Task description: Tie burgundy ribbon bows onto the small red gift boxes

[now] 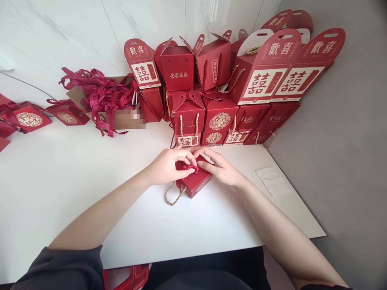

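A small red gift box (198, 182) lies on the white table in front of me, with a twisted gold rope handle (171, 201) looping out at its left. On its upper face sits a red ribbon bow (191, 167). My left hand (171, 165) pinches the bow between thumb and fingers. From the other side my right hand (220, 167) curves over the box, its fingertips meeting at the bow's right edge; whether they grip the ribbon is partly hidden.
Stacked red gift boxes (219, 117) line the wall at the back. A cardboard carton (79, 96) spills red ribbons (105, 94) at the back left, beside more small boxes (32, 116). A white paper (273, 181) lies at the right on the table (75, 177).
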`<control>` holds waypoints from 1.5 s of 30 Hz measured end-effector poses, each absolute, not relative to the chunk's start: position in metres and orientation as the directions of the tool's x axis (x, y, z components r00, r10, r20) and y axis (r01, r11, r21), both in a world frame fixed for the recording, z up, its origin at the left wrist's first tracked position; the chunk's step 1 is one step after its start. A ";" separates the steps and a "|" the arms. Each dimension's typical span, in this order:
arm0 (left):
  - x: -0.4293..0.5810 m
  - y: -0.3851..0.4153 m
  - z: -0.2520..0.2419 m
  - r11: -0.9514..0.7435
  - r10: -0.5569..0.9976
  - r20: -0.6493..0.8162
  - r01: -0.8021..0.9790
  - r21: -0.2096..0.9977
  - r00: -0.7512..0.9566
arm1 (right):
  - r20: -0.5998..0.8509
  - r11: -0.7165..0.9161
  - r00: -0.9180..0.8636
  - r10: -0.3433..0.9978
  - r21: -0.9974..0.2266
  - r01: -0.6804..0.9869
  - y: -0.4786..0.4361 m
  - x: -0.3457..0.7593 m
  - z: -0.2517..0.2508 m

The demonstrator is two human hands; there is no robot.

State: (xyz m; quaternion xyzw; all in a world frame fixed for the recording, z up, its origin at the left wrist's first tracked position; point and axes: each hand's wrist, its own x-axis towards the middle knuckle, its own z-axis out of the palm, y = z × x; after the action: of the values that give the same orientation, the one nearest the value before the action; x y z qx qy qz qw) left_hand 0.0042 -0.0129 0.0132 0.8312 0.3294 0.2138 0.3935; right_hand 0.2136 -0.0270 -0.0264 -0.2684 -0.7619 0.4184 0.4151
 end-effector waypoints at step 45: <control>-0.011 -0.023 0.037 -0.321 0.850 -0.068 0.616 0.719 0.523 | 0.355 0.459 -0.357 0.864 -0.846 0.270 -0.048 0.205 -0.025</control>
State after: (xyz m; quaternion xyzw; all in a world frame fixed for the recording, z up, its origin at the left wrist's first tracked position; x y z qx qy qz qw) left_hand -0.0112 -0.0231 0.0373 0.7961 0.4601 0.1636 0.3573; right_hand 0.2047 -0.0478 -0.0250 -0.3814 -0.7438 0.3535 0.4199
